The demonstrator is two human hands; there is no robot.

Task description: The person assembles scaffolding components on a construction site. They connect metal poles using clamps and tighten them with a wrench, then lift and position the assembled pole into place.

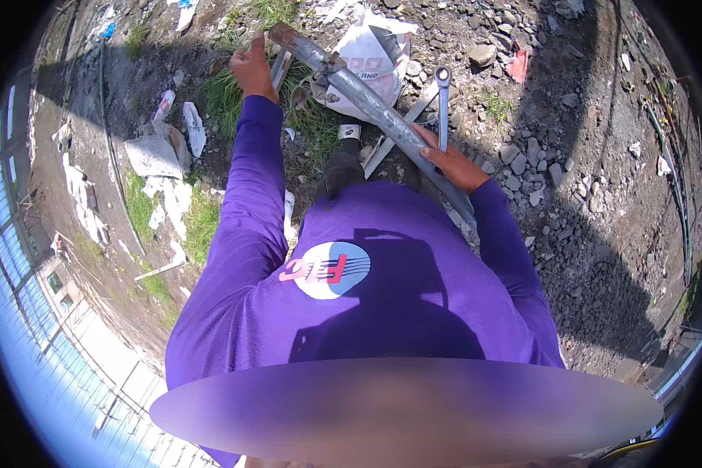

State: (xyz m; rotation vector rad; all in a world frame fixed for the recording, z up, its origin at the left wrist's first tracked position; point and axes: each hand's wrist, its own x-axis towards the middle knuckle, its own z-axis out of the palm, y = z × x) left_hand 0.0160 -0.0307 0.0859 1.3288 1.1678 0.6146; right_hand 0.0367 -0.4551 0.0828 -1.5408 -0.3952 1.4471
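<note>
A long grey metal pipe (374,105), rusty at its far end, slants in front of me from upper left to lower right. A clamp-like fitting (331,65) sits around its upper part. My right hand (456,165) is closed around the lower part of the pipe. From that same hand rises a ring-ended wrench (443,109), its lower end hidden by the fingers. My left hand (254,74) is beside the rusty end, fingers bent and closed. A narrow metal piece (280,70) shows against it; whether the hand grips that or the pipe is hidden.
A white printed sack (378,51) lies on the ground beyond the pipe. A pale metal bar (382,154) passes beneath it, near my dark shoe (343,168). Loose stones (522,160) cover the right side; grass (222,101) and scraps of white sacking (157,152) lie left.
</note>
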